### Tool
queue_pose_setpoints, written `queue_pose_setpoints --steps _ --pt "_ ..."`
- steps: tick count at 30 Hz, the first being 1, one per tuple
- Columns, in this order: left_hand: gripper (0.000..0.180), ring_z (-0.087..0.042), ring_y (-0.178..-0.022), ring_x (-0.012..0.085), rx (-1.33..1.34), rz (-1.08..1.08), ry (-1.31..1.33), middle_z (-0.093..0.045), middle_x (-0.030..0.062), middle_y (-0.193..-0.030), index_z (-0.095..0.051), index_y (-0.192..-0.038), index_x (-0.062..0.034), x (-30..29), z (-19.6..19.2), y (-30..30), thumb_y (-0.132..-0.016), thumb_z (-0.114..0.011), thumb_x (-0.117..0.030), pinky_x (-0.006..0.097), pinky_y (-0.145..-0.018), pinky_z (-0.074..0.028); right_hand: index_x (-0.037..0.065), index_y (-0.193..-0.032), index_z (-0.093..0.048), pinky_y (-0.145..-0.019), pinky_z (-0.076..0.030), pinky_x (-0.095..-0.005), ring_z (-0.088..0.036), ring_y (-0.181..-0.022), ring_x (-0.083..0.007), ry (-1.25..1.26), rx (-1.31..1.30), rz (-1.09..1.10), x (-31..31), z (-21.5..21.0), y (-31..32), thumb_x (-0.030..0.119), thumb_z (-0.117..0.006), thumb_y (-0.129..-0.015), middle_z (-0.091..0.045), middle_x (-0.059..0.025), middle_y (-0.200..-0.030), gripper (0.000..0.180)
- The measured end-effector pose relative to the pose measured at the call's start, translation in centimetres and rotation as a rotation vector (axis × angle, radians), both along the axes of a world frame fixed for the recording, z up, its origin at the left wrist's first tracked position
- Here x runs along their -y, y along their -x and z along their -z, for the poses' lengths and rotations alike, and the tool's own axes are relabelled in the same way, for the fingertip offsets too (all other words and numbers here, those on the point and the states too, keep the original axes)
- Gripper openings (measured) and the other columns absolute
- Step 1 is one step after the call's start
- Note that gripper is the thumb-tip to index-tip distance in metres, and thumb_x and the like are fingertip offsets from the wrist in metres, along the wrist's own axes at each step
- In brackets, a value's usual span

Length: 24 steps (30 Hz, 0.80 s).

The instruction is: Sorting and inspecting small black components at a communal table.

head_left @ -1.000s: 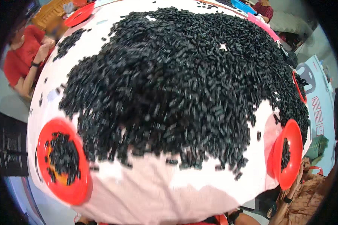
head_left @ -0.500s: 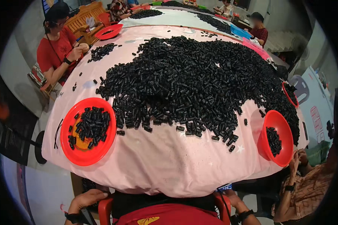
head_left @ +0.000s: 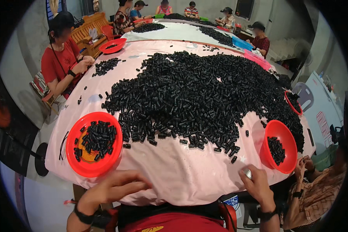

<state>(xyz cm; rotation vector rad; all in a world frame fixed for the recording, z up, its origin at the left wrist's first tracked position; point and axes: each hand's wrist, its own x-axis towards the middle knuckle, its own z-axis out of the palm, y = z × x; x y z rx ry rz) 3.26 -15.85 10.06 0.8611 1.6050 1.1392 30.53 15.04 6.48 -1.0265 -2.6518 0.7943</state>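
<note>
Looks like a silvery, rounded object [head_left: 248, 174], gripped in the curled right hand [head_left: 258, 186] above the near edge of the pink cloth [head_left: 170, 170]. Likely handles as stiff, smooth and light; best held around the sides. Shows the left hand [head_left: 116, 187] loosely open, seemingly empty, near the red plate [head_left: 73, 154]. Unlike earlier, has both hands over the cloth, not beside the chair arms [head_left: 111, 220].

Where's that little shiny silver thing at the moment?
In the head view, the silver thing is in the person's right hand, at lower right, below and left of the deep red bowl.
</note>
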Motion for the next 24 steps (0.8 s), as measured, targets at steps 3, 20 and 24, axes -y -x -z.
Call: queue_pose_setpoints --steps 3,20,24 --pt "0.023 -0.061 -0.090 0.0130 -0.157 0.069 -0.095 -0.066 0.0078 -0.096 -0.063 -0.108 -0.0024 -5.1 2.2 -0.3 -0.092 -0.058 -0.018 0.026 -0.082 -0.046 0.004 -0.097 -0.061 -0.060 -0.047 -0.0436 -0.062 -0.067 -0.0373 -0.169 -0.072 -0.147 -0.9 1.5 5.9 0.023 -0.064 -0.083 -0.065 -0.0186 -0.077 0.024" --pt "0.023 -0.056 -0.073 0.0080 -0.202 0.015 -0.178 -0.062 0.0039 -0.080 -0.063 -0.101 -0.0002 -6.0 5.4 -1.1 -0.091 -0.061 -0.021 0.025 -0.066 -0.047 0.000 -0.088 -0.058 -0.055 -0.043 -0.0370 -0.058 -0.059 -0.0281 -0.216 -0.174 -0.304 0.4 2.4 11.3 0.017 -0.064 -0.085 -0.059 -0.0129 -0.067 0.018" --pt "0.027 -0.056 -0.078 0.0052 0.074 -0.169 -0.327 -0.062 -0.0005 -0.091 -0.061 -0.115 -0.0049 -11.1 5.5 -0.9 -0.093 -0.060 -0.022 0.021 -0.067 -0.047 0.000 -0.091 -0.064 -0.054 -0.041 -0.0230 -0.050 -0.062 -0.0051 0.414 -0.433 -0.190 4.3 -0.8 12.9 0.017 -0.064 -0.089 -0.059 0.0010 -0.068 0.017"
